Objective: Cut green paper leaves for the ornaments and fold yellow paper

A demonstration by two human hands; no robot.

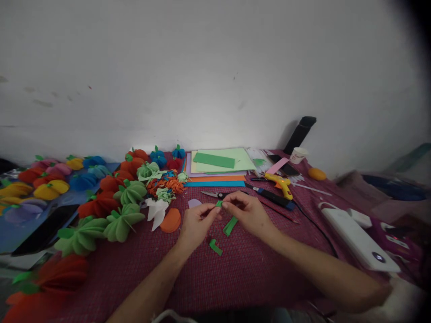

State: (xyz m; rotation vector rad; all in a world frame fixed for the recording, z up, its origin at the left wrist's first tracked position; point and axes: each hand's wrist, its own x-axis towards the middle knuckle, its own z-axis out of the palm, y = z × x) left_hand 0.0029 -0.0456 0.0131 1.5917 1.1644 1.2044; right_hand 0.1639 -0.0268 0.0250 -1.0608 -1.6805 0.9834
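Observation:
Between the fingertips of my left hand [198,221] and my right hand [249,214] is a small green paper strip [219,203]. Both hands pinch it, one at each end, above the cloth. Under the right hand lie some green paper strips [230,226], partly hidden. A curled green paper piece [215,246] rests on the cloth below the hands. Just behind the hands is a pair of scissors [213,194], its handles partly covered by the right hand. Orange paper circles [171,220] and a lilac paper circle [194,203] lie beside the left hand.
Several coloured paper pumpkins [123,222] crowd the left side, near a dark phone [47,229]. Paper scraps [168,183] and stacked sheets [224,154] lie behind. To the right are a yellow glue gun [280,183], a cutter knife [274,197], a paper cup [298,154] and a white power bank [357,237].

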